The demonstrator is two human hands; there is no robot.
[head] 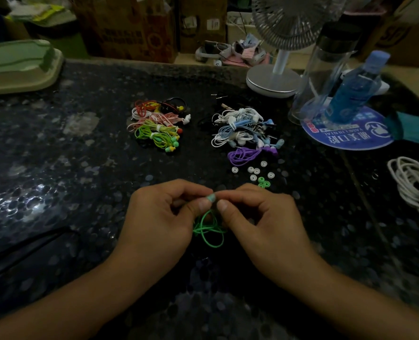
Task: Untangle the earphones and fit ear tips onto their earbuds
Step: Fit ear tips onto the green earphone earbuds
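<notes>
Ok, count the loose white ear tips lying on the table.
6 white ear tips: one far left, a touching pair, one behind, one right, one nearest. Others may hide under the earphone pile.

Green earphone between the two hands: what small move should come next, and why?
Probably press the tip home onto the earbud. The left hand and the right hand both pinch a small teal piece at their fingertips, with the green cable hanging in loops below. Whether it is already seated cannot be told. Spare green ear tips lie just beyond.
</notes>
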